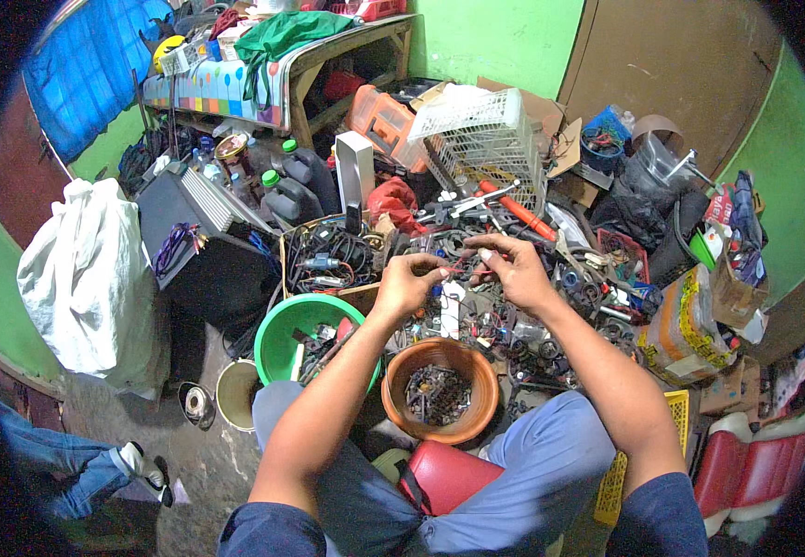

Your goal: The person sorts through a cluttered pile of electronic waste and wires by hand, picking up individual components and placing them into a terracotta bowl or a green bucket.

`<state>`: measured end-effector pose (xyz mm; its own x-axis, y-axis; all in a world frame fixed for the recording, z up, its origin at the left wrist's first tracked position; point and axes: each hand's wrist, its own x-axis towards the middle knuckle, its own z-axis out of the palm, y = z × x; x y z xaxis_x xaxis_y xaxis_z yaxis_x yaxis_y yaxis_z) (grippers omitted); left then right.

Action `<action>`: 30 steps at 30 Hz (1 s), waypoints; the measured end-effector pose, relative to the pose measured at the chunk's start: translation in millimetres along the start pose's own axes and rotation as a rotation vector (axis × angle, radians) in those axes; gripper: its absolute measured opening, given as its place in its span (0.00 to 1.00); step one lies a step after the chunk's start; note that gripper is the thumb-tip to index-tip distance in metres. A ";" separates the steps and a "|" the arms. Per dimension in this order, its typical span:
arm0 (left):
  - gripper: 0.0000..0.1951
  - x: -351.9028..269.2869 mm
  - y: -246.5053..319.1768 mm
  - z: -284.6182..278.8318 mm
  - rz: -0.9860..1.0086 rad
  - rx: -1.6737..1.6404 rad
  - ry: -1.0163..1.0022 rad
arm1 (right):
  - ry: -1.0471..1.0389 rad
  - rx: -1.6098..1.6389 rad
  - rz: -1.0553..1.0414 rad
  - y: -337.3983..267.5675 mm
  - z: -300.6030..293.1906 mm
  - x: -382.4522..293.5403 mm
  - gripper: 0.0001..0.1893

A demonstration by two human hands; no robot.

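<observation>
Thin red wires (469, 270) stretch between my two hands above a heap of electrical scrap. My left hand (411, 280) pinches them at one end between thumb and fingertips. On the other side my right hand (514, 268) grips them, its fingers bent. A white plastic strip (450, 310) lies just below the hands. Nearer to me stands an orange-brown bucket (489, 397) with small metal bits at its bottom. To its left, a green basin (267, 341) holds assorted parts, partly behind my left forearm.
A cardboard box (333, 294) of black cables stands behind the basin. A white crate (493, 115) and black jugs (292, 202) are farther back. A taped carton (681, 334) is at the right. A person's jeans-clad leg (75, 459) shows at the lower left.
</observation>
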<state>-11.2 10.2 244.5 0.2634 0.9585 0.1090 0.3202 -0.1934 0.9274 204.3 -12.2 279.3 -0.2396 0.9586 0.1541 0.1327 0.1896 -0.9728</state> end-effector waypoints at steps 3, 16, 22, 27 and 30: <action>0.11 -0.4 9.9 -3.3 -0.119 -0.061 0.047 | 0.008 0.145 0.026 -3.5 -6.5 1.1 0.18; 0.13 4.4 13.4 -25.2 -0.233 -0.437 -0.069 | 0.126 0.156 -0.076 0.7 -15.3 6.7 0.24; 0.15 -1.8 24.4 -25.7 -0.035 -0.224 -0.033 | 0.175 0.037 0.021 -0.3 -8.4 6.4 0.15; 0.16 -6.0 43.1 -22.9 0.039 -0.231 -0.070 | 0.215 -0.292 -0.192 -3.2 4.6 10.4 0.12; 0.16 -4.3 30.8 -33.9 -0.078 -0.421 -0.074 | 0.299 -0.505 -0.453 -8.1 14.2 23.6 0.13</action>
<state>-33.3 7.3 284.7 0.3228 0.9462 0.0206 -0.0531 -0.0036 0.9986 183.9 5.9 288.3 -0.1134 0.7664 0.6323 0.5265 0.5861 -0.6159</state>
